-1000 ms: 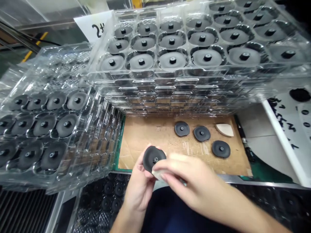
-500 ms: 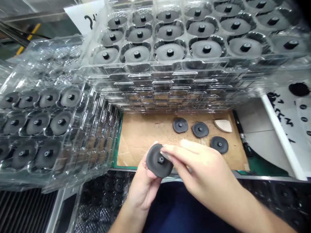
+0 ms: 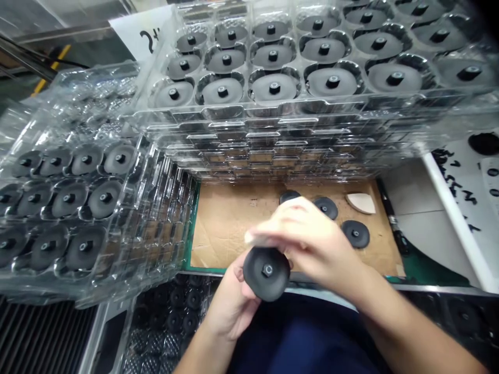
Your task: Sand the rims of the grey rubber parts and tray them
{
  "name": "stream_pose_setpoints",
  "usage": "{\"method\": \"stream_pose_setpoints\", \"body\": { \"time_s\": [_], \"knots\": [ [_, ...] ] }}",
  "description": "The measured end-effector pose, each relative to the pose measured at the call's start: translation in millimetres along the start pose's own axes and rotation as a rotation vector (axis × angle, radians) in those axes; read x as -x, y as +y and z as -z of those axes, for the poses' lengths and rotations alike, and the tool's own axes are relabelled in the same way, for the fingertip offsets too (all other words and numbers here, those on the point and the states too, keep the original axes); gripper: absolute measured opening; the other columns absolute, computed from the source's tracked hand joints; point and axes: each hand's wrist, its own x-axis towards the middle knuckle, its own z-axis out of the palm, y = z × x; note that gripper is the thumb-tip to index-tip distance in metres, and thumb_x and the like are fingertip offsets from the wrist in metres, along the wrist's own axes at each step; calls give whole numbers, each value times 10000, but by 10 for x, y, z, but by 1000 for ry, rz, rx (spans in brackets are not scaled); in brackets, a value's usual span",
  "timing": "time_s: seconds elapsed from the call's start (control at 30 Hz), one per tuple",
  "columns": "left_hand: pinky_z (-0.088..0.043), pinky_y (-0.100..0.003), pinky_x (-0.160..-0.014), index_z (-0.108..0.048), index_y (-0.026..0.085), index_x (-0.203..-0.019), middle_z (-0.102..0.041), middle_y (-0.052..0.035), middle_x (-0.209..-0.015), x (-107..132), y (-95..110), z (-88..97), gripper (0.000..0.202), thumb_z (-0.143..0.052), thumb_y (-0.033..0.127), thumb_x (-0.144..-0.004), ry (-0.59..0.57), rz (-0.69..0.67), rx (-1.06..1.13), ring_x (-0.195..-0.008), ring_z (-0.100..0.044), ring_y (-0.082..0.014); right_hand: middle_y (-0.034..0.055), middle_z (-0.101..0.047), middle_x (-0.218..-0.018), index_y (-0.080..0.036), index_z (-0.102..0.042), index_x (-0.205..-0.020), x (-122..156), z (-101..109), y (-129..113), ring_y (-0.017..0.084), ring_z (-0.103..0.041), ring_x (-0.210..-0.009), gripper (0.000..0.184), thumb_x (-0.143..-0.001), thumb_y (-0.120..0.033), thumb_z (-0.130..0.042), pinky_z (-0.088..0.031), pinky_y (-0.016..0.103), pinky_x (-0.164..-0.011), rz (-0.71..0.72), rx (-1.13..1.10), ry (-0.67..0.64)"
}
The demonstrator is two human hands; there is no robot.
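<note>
My left hand (image 3: 234, 291) grips a dark grey rubber disc (image 3: 255, 283) with a short hub at its centre, hub side facing up toward me. Just above that disc's upper rim is my right hand (image 3: 307, 236), fingers bent and pinched together, blurred by motion. A pale edge shows at its fingertips, but I cannot make out what it is. On the cardboard sheet (image 3: 218, 223) beyond lie more discs: one (image 3: 355, 234) at the right, another (image 3: 326, 206) behind my right hand, and a third (image 3: 289, 196) partly covered by it.
A tall stack of clear plastic trays (image 3: 280, 122) filled with discs stands behind the cardboard. Another filled tray stack (image 3: 128, 228) is at the left. A beige wedge-shaped piece (image 3: 360, 202) lies on the cardboard's right side, near a dark pen-like tool (image 3: 393, 221).
The held disc has shifted slightly right and down. My right hand has moved from near the hub to beyond the disc's upper rim, now covering part of a disc on the cardboard.
</note>
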Motion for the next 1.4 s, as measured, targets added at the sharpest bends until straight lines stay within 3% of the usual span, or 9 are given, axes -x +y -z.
{"method": "stream_pose_setpoints", "body": {
  "time_s": [0.17,0.37,0.53,0.7,0.87,1.0,1.1,1.2,1.4],
  "knots": [
    [-557,-288,-740,-684,255,-1038,-683,-54,-1092,38,16,33,599,-855,336,-469,-17,4,90,-881,-668,-215,10,-673,-868,-233,-564,-1177,348,-224,474,145,-617,-690,330,-847,-249,-546,-506,261,-608,-608,-118,-13],
    [-549,-300,-807,-663,229,-1092,-632,-86,-1209,-47,-12,99,577,-805,373,-551,-9,-37,103,-976,-648,-237,83,-592,-934,-187,-678,-857,815,-671,693,207,-618,-853,220,-855,-246,-466,-508,363,-791,-689,36,0],
    [-535,-305,-843,-656,232,-1103,-665,-79,-1155,-92,-25,87,505,-775,335,-623,42,-98,106,-1011,-638,-228,124,-544,-1140,-210,-644,-1058,952,-760,621,240,-631,-866,273,-815,-267,-533,-521,381,-740,-685,148,-18],
    [-516,-306,-862,-635,219,-1136,-650,-84,-1167,-107,-60,69,551,-787,328,-618,69,-113,89,-1034,-617,-229,76,-658,-880,-192,-656,-955,760,-579,647,213,-644,-807,220,-869,-251,-462,-514,338,-737,-629,155,6],
    [-514,-286,-814,-643,194,-1099,-678,-74,-1057,-89,-89,37,565,-820,299,-572,39,-107,29,-975,-623,-218,69,-649,-1103,-204,-567,-1127,306,-275,114,198,-608,-967,256,-906,-258,-449,-483,333,-826,-405,90,210],
    [-511,-262,-808,-641,211,-1083,-689,-58,-1043,-66,-96,27,440,-756,198,-658,45,-39,-19,-920,-640,-181,55,-686,-955,-169,-598,-1076,163,-194,-269,178,-616,-835,243,-894,-138,-440,-491,319,-742,-199,-23,37],
    [-514,-224,-768,-651,220,-1055,-702,-28,-984,-62,-96,0,442,-770,183,-631,78,-55,-21,-858,-650,-155,32,-686,-922,-169,-635,-998,119,-193,-274,158,-621,-813,215,-893,-123,-452,-489,286,-726,-251,-56,-87],
    [-511,-186,-713,-689,185,-965,-705,-3,-812,-53,-70,-38,368,-790,217,-613,31,-68,-20,-735,-645,-120,98,-678,-965,-91,-613,-1056,109,-230,-240,196,-609,-835,248,-895,-119,-426,-471,345,-756,-158,78,134],
    [-508,-232,-826,-683,259,-1017,-720,-1,-979,-22,13,-53,488,-819,162,-558,34,-100,-4,-912,-658,-170,38,-683,-855,-140,-614,-1005,156,-228,-316,145,-599,-730,199,-876,-115,-465,-478,268,-674,-156,-54,52]
  ]
}}
